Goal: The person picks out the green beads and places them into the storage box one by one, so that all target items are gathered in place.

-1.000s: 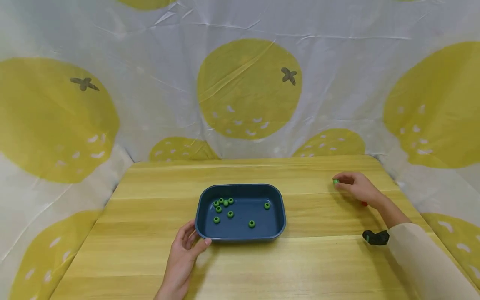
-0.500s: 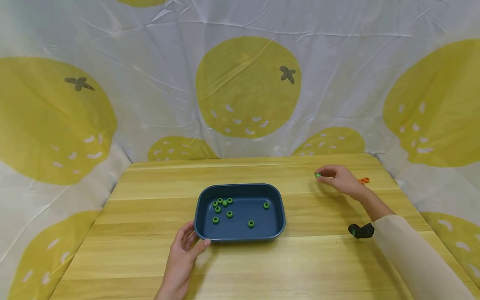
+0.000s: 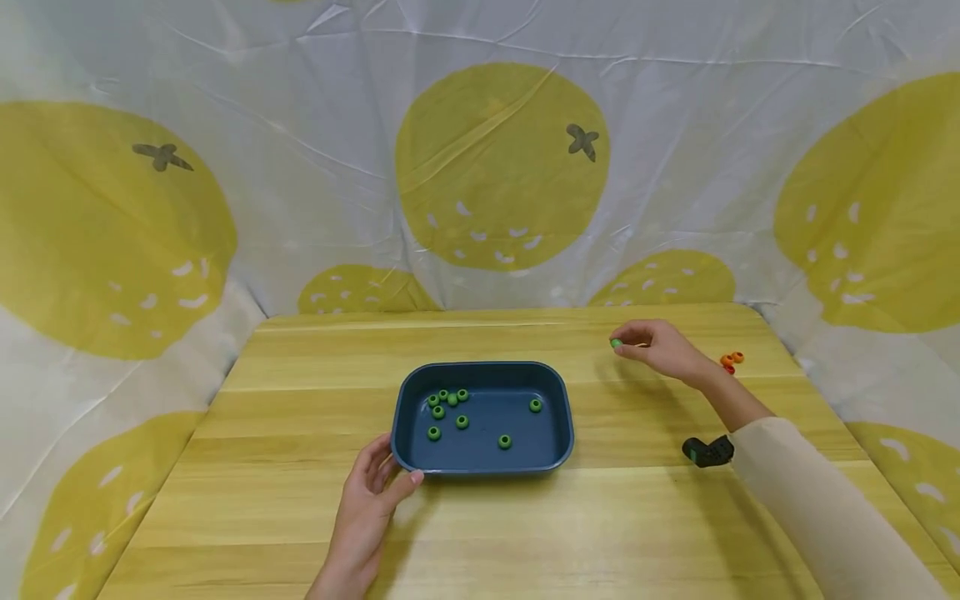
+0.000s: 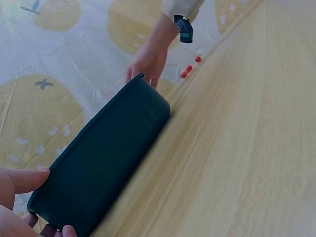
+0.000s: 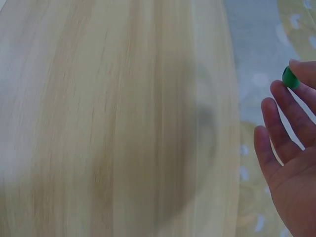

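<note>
A dark blue rectangular tray (image 3: 487, 472) stands mid-table with several green beads (image 3: 433, 433) inside, most of them grouped toward its left end. My left hand (image 3: 363, 508) grips the tray's near left corner, thumb on the rim and fingers around the outer side; the left wrist view shows the thumb (image 4: 29, 179) at the rim too. Up to the right, my right hand (image 3: 660, 348) pinches one green bead (image 5: 290, 78) between thumb and forefinger, raised above the table. In the right wrist view its other fingers spread loosely away from the bead.
Several orange and red beads (image 3: 727, 360) lie on the wooden table (image 3: 600, 533) behind the right wrist, near the right edge. A black device (image 3: 708, 452) is worn at the right sleeve's cuff. A fruit-printed curtain (image 3: 337, 183) hangs behind and beside the table.
My right hand has moved left with the green bead, away from the orange and red beads, which now show beyond the wrist. My left hand still holds the tray in the same spot.
</note>
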Tool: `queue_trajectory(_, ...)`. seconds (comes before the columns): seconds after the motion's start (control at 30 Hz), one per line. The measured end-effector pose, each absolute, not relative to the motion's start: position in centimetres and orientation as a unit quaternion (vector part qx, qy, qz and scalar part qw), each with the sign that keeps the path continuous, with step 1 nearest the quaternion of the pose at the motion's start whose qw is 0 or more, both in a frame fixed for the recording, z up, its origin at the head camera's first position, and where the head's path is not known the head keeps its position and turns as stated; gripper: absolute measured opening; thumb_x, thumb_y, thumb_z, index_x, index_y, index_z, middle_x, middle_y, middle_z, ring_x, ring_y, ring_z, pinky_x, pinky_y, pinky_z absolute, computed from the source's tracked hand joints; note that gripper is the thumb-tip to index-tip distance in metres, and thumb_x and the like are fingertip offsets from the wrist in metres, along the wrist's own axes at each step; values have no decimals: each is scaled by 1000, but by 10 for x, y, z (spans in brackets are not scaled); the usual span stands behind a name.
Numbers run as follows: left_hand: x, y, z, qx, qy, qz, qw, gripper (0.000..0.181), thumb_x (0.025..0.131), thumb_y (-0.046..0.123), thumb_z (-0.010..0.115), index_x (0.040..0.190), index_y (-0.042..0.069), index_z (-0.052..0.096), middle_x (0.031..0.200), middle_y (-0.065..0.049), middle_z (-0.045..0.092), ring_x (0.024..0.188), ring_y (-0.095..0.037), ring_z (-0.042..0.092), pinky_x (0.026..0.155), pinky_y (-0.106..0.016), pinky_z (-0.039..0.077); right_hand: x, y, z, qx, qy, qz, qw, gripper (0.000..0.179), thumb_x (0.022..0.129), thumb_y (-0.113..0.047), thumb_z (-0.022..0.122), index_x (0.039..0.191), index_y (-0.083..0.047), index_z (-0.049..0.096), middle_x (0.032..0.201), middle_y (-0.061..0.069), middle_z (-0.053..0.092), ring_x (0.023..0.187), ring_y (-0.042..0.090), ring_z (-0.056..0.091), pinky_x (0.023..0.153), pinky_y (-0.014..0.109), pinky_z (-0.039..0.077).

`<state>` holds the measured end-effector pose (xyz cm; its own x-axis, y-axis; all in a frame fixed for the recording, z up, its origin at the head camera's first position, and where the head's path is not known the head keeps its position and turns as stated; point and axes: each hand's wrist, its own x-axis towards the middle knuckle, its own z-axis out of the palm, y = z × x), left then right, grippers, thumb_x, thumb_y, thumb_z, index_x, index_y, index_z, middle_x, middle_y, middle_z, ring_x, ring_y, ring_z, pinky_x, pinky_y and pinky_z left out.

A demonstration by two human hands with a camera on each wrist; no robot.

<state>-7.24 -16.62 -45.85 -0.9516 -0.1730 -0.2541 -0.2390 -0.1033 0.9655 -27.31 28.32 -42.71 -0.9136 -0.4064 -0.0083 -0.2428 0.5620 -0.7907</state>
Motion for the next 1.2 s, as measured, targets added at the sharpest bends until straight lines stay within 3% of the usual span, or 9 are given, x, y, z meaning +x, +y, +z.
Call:
queue_trajectory(0.17,-72,-166,-456,-150,672,725,21,73,91,4,78,153,6,40,155,-13,45,142,-29,41,98,-21,43,-274,266,-422,-202,877,-426,92,36,104,-20,66,132,2,64,127,16,66,114,33,62,94,51,51)
queue_trajectory(0.47,-74,-165,-455,-148,674,724,16,73,90,2,78,152,5,40,155,-14,46,142,-29,40,98,-20,42,-280,241,-415,-231,869,-426,96,34,103,-20,68,129,2,66,125,13,66,115,31,63,96,51,51)
queue_trajectory(0.77,-73,-165,-455,-156,667,728,21,74,91,3,78,154,6,39,156,-13,43,144,-31,37,115,-46,32,-283,220,-410,-251,862,-430,99,29,102,-16,69,126,-1,68,120,10,68,111,29,64,92,47,53)
queue_trajectory(0.93,-73,-165,-455,-154,668,728,20,74,91,3,78,154,6,39,156,-14,43,144,-31,38,115,-47,31,-285,207,-407,-272,856,-429,95,27,102,-16,69,125,-3,69,118,10,69,108,28,66,86,44,55)
queue_trajectory(1.2,-72,-165,-455,-153,669,727,18,74,91,2,78,153,6,39,155,-14,44,143,-31,39,114,-47,32,-287,185,-400,-297,845,-428,121,27,102,-17,69,125,-4,70,118,10,69,108,27,66,95,47,54)
